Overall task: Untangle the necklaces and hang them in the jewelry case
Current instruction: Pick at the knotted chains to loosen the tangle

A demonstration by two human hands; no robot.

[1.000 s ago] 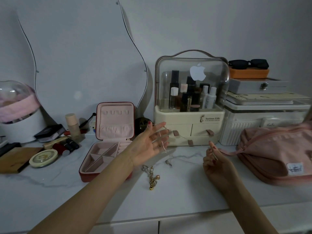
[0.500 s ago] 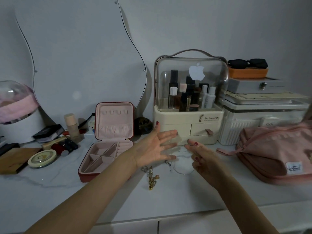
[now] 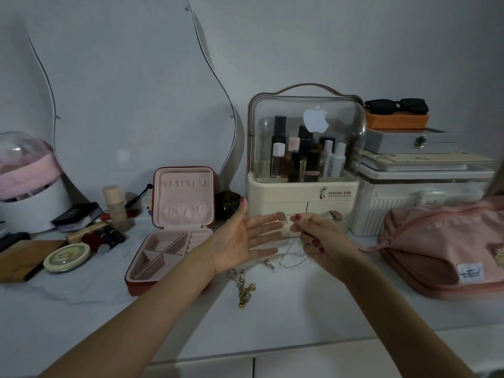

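- The left hand (image 3: pixel 245 238) was spread flat, palm turned inward and fingers straight, holding nothing that showed; the right hand (image 3: pixel 317 237) had its fingers curled and pinched a thin silver chain (image 3: pixel 293 253).
- The chain drooped in a loop from that pinch toward the white countertop (image 3: pixel 313 317), with a small pendant (image 3: pixel 270 264) low beside it; in the dim light it was hard to tell whether the chain also ran across the left fingers.
- To do this step well, the judgement was to keep the chain slack, spread the loop over the open fingers and tease knots apart rather than pull.
- A second cluster of gold beads and charms (image 3: pixel 244 286) lay on the countertop just below the hands, near enough to snag the hanging loop.
- The jewelry case (image 3: pixel 174 233) stood open to the left, its lid hooks bare.
- A cosmetics organizer (image 3: pixel 302 165) close behind and a pink bag (image 3: pixel 447 249) to the right hemmed in the working space.
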